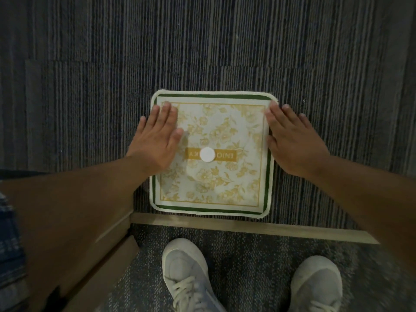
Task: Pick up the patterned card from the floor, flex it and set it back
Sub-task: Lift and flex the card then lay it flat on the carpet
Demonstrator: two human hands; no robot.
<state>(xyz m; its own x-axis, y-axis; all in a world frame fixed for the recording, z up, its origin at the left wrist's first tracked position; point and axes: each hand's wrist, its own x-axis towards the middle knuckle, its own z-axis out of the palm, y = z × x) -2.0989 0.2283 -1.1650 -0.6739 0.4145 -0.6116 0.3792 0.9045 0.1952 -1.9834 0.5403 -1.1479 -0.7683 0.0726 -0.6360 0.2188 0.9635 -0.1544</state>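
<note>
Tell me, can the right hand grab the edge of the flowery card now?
Probably yes. The right hand lies open at the patterned card's right edge, fingers flat, nothing in between.

I note both bare forearms extended forward, left hand (157, 140) and right hand (295, 143) flat, palms down, fingers straight.

The patterned card (211, 154) bears a gold band reading, upside down, "ENIO…KA".
</note>
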